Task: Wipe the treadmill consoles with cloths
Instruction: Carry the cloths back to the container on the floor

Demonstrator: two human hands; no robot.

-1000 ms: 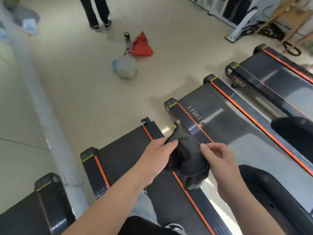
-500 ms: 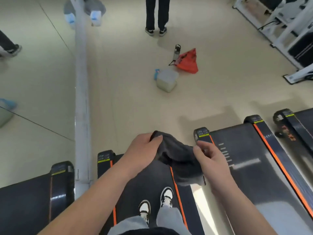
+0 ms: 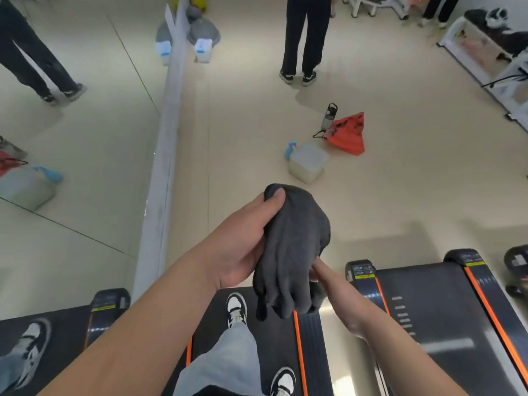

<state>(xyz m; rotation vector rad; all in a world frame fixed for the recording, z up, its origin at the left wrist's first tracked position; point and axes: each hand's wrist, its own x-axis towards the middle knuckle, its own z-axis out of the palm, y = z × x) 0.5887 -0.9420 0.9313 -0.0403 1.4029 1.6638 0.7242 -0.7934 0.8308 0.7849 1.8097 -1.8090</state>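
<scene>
Head view: one dark cloth (image 3: 291, 250) was gripped by the left hand (image 3: 243, 241) above two treadmill decks (image 3: 445, 315); the right hand (image 3: 328, 284) was mostly hidden beneath it, its grip indiscernible.

Matt dark grey cloth (image 3: 294, 250), soft and creased, glossy beige floor (image 3: 400, 181), translucent plastic jug (image 3: 307, 162), matt black treadmill belt (image 3: 445, 318)

Dark grey cloth (image 3: 294, 247), black treadmill belt (image 3: 445, 318) with orange stripes, red bag (image 3: 348, 135)
</scene>
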